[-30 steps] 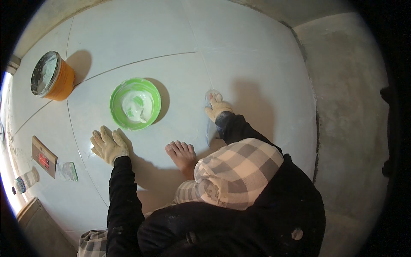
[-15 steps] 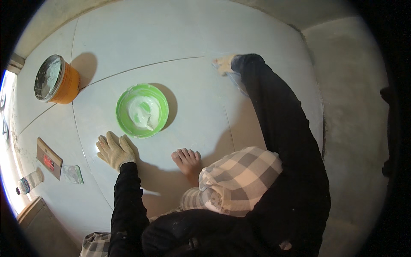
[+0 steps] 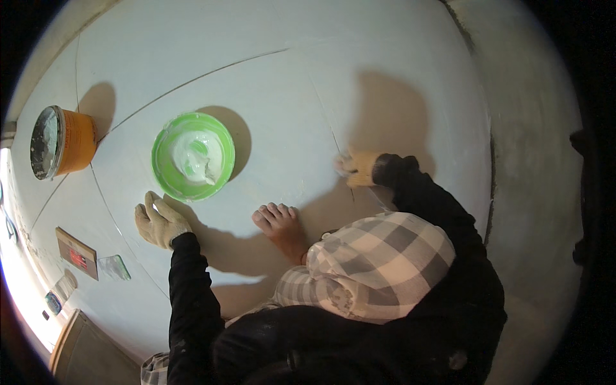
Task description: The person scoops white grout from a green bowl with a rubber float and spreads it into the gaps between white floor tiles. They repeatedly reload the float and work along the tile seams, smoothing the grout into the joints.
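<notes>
I crouch on a white tiled floor wearing pale work gloves. My left hand lies flat on the tile with its fingers spread, just below a green bowl that holds white paste. My right hand presses down on a thin tile joint to the right, fingers bunched; whether it holds anything is hidden. My bare foot rests on the tile between the two hands.
An orange bucket with a smeared inside stands at the far left. A flat brown block and a clear scrap lie at the lower left. A bare grey concrete strip borders the tiles on the right.
My right hand reached far out along the joint, then drew back toward me along it. The left hand stayed planted by the green bowl.
</notes>
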### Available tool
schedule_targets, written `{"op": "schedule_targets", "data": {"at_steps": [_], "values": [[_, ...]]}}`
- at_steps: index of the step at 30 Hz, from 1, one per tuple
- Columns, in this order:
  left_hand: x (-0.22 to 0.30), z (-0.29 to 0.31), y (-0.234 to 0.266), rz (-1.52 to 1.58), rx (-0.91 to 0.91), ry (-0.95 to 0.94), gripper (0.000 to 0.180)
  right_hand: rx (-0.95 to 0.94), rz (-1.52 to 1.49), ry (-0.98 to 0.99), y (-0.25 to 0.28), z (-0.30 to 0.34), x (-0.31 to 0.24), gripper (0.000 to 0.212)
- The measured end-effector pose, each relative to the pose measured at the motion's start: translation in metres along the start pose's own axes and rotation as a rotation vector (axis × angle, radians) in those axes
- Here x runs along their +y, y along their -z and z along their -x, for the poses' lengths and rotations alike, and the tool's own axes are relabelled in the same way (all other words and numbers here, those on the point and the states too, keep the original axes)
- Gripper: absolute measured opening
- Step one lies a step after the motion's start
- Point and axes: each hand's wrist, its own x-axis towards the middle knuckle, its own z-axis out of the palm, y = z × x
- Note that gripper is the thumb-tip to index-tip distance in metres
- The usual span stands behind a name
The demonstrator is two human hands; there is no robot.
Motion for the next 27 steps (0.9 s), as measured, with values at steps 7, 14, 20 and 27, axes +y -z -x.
{"op": "schedule_targets", "data": {"at_steps": [7, 14, 20, 27], "values": [[0.033, -0.060, -0.049, 1.333, -0.276, 0.408, 0.064, -0.180, -0.952, 0.030, 0.048, 0.038, 0.021, 0.049], [0.059, -0.055, -0.022, 1.600, -0.791, 0.676, 0.068, -0.098, -1.125, 0.363, 0.071, 0.000, -0.027, 0.053], [0.081, -0.039, 0.005, 1.478, -1.086, 0.554, 0.056, 0.636, 0.151, 0.695, 0.095, -0.014, -0.087, 0.058], [0.085, -0.002, 0.034, 1.477, -1.284, 0.579, 0.077, 0.222, -0.173, 0.430, 0.121, -0.029, -0.125, 0.074]]}}
